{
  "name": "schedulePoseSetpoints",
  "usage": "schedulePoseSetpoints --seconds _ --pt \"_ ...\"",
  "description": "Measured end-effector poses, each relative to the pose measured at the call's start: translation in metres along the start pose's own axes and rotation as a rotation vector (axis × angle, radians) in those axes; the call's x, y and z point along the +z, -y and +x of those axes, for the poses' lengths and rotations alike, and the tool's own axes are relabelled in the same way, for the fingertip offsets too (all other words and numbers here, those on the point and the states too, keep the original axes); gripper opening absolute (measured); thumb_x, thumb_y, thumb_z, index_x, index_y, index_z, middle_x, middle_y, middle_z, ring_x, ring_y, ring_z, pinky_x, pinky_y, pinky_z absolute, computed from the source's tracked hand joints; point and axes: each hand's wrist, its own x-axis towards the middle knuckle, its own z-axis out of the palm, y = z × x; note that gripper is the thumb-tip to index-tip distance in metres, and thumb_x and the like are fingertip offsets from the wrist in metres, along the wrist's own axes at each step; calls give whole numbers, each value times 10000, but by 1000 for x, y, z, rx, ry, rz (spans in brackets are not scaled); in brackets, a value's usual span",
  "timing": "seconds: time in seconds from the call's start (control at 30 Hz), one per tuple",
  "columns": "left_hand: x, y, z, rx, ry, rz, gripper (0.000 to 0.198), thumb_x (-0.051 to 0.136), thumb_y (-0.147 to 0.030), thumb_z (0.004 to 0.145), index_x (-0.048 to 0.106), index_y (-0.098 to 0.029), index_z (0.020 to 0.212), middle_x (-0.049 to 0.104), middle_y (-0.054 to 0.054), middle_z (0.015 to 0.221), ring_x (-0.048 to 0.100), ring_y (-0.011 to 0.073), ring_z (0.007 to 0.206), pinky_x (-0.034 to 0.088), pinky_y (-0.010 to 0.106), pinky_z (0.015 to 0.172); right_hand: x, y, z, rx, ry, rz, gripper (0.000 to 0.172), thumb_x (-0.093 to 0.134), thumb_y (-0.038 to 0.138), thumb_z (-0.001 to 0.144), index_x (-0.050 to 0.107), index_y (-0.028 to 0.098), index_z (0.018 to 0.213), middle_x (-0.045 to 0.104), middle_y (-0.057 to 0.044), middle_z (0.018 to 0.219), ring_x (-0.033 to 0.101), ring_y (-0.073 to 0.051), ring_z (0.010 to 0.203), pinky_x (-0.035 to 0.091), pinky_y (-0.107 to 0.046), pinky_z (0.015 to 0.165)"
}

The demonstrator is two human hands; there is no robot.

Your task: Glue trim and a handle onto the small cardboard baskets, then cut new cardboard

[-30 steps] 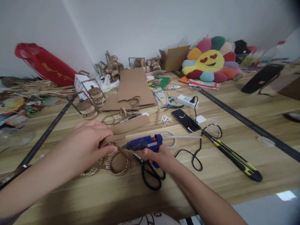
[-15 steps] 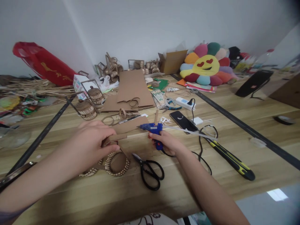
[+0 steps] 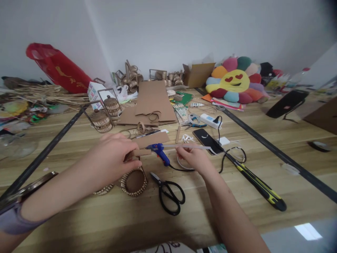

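My left hand [image 3: 113, 160] is closed on a short brown cardboard strip [image 3: 140, 152], held just above a round cardboard piece ringed with beads [image 3: 134, 181]. A blue hot glue gun [image 3: 159, 151] lies on the wooden table [image 3: 237, 211] with its nozzle close to the strip. Behind the gun, my right hand [image 3: 193, 158] has its fingers curled around the white glue stick [image 3: 195, 147] that sticks out of the gun's back.
Black scissors [image 3: 170, 195] lie in front of my hands. A yellow-black utility knife [image 3: 260, 186], a phone [image 3: 206, 138] and a power strip [image 3: 210, 121] are to the right. Cardboard sheets [image 3: 155, 102], small lantern models [image 3: 105, 112], a flower cushion [image 3: 234, 80] and a red bag [image 3: 58, 68] sit behind.
My right hand lifted the glue gun away from the strip, laid it on the table and let go of its handle. It now grips the glue stick. My left hand kept the strip.
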Motion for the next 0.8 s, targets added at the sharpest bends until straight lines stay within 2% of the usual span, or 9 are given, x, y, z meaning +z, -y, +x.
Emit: schedulePoseSetpoints --seconds 0.1,0.2,0.3,0.37,0.4,0.5,0.6,0.7,0.8 --pt "-2 -3 0 -24 29 21 186 689 -347 805 655 -216 678 618 18 711 553 233 773 368 337 717 -4 -26 9 104 -9 21 512 392 577 885 533 222 544 529 7 481 474 -135 442 365 -251 481" --pt "-3 -5 0 -17 62 43 179 662 -349 831 667 -211 717 635 29 745 562 249 812 378 358 745 4 -37 9 124 -56 -93 513 382 550 924 500 225 545 536 -4 501 489 -141 463 346 -254 490" --pt "-3 -5 1 -11 70 45 163 650 -341 840 669 -213 740 651 28 766 569 257 850 382 363 760 27 -29 4 90 -79 -257 382 542 458 903 588 197 628 658 -63 658 613 -196 644 373 -273 578" --pt "-3 -5 1 -22 58 50 177 656 -354 831 664 -215 720 642 27 748 568 257 840 381 360 748 46 -18 4 50 -54 -405 286 646 433 866 680 158 797 727 -135 862 671 -259 824 414 -293 648" --pt "-2 -5 1 -26 54 52 182 655 -358 829 664 -216 715 638 29 745 568 257 836 382 359 745 54 -14 5 21 -2 -613 289 628 418 890 691 138 927 733 -163 973 682 -277 912 440 -300 682" --pt "-1 -4 1 -21 51 55 181 662 -353 819 660 -214 702 639 29 742 570 251 828 383 356 744 66 -8 8 20 61 -788 261 617 253 896 671 89 1091 721 -203 1070 692 -288 991 473 -309 727" --pt "0 -3 1 -4 41 51 179 665 -348 816 648 -216 697 648 17 736 567 240 823 377 350 743 58 -3 3 43 110 -825 213 622 193 875 694 76 1038 729 -208 1009 713 -298 929 490 -324 703" --pt "0 -2 2 -6 31 38 185 660 -340 815 634 -215 681 641 12 720 561 234 809 373 347 732 38 11 -10 2 130 -838 229 692 281 859 718 91 984 722 -212 1022 682 -342 1002 498 -369 759" --pt "0 -2 3 -2 27 27 182 662 -333 812 630 -215 678 637 13 713 559 235 802 375 342 717 27 31 -24 -251 55 -572 207 680 312 894 710 161 1033 726 -118 993 668 -270 967 484 -349 807"
